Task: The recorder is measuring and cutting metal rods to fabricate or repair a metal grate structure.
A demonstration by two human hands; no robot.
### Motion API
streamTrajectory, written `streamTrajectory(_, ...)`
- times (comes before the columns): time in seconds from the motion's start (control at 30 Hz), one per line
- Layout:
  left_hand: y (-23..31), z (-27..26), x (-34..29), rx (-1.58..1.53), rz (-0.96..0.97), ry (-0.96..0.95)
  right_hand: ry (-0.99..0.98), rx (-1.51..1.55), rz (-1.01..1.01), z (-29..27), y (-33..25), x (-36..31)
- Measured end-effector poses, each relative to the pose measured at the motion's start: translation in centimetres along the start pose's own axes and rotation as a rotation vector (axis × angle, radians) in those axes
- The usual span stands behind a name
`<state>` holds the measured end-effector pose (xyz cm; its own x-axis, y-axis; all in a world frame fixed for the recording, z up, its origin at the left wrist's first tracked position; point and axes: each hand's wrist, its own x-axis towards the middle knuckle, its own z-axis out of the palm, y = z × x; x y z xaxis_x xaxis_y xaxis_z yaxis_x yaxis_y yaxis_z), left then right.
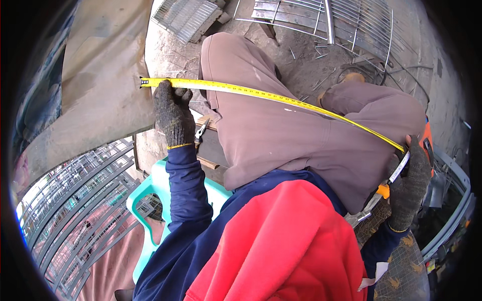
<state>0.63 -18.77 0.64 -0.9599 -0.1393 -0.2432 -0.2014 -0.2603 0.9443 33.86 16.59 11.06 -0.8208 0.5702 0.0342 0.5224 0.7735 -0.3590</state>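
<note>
A yellow tape measure (271, 96) stretches across my lap, its blade bowing over both brown-trousered thighs. Near its hooked end, my left hand (174, 114), in a dark knit glove, pinches the blade between closed fingers. At the other side, my gloved right hand (414, 175) grips the tape by my right thigh, where the blade bends down and shows its white back. The tape's case cannot be made out. An orange piece (383, 191) shows beside the right hand. Below my left hand, pliers (202, 130) lie by a wooden board.
I sit on a teal plastic chair (150, 186). Stacked grey metal frames (83, 205) stand at left, under a brown hanging sheet (108, 65). Ahead lie a metal grille (311, 15) and a slatted metal piece (187, 19). Curved grey tubes (449, 220) are at right.
</note>
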Motion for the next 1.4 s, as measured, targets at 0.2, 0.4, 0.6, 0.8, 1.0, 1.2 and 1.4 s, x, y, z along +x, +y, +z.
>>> streamTrajectory(0.2,-0.9,1.4,-2.5,-0.046,-0.003,-0.006,0.048,0.014,-0.231,2.5,-3.6,1.8)
streamTrajectory(0.4,-0.9,1.7,-2.8,-0.051,-0.047,0.000,0.014,0.237,-0.326,5.7,-6.1,3.6)
streamTrajectory(0.6,-0.4,1.4,-2.8,-0.028,-0.045,-0.049,-0.020,0.164,-0.344,6.3,-5.2,4.1)
streamTrajectory(0.8,-0.4,1.7,-2.9,-0.059,-0.048,-0.044,-0.011,0.089,-0.319,6.6,-5.5,4.4)
streamTrajectory(1.0,-0.5,1.4,-2.6,-0.026,-0.053,-0.045,0.022,0.109,-0.313,6.3,-6.0,3.8)
streamTrajectory(1.2,-0.6,1.3,-2.5,-0.047,-0.075,-0.051,0.082,0.129,-0.347,6.3,-7.8,3.7)
streamTrajectory(1.4,-0.4,1.3,-2.7,-0.037,-0.051,-0.083,0.073,0.387,-0.580,6.7,-11.5,2.4)
